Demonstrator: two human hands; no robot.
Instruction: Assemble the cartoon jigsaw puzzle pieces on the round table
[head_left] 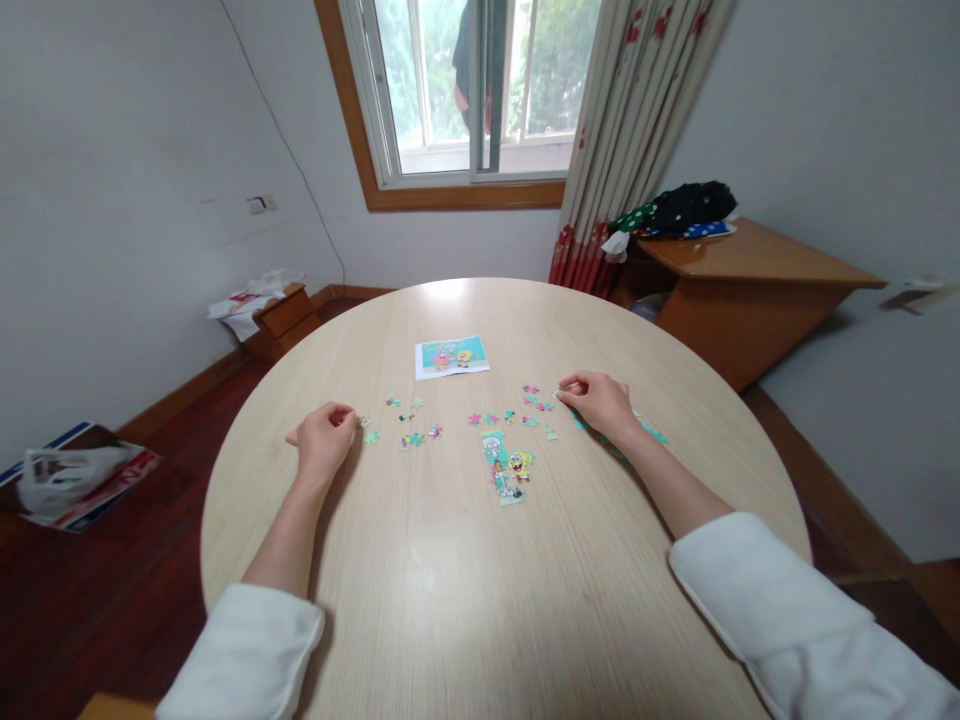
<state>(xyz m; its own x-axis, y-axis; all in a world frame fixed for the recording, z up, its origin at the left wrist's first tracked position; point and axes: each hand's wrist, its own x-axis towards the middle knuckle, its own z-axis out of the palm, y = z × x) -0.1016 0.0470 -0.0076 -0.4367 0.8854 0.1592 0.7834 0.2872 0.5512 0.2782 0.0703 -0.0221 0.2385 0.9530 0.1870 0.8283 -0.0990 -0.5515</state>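
Note:
My left hand (pixel 325 442) is at the left of the round table, thumb and fingers pinched on a small jigsaw piece (pixel 363 422) at the fingertips. Just past it lies a green jigsaw piece (pixel 371 438). On the right, my right hand (pixel 601 402) is closed in a pinch on a pale jigsaw piece (pixel 556 395), mostly hidden by the fingers. Turquoise pieces (pixel 651 430) lie partly under the right wrist. Between the hands sits a joined section of cartoon puzzle (pixel 496 458), with a yellow character part (pixel 519 463) at its right side.
Several loose pieces (pixel 414 439) are scattered left of the joined section, and pink and turquoise ones (pixel 537 404) lie above it. A printed reference picture (pixel 452 357) rests farther back on the table (pixel 420 620). A wooden desk (pixel 757 262) with cloths stands beyond, right.

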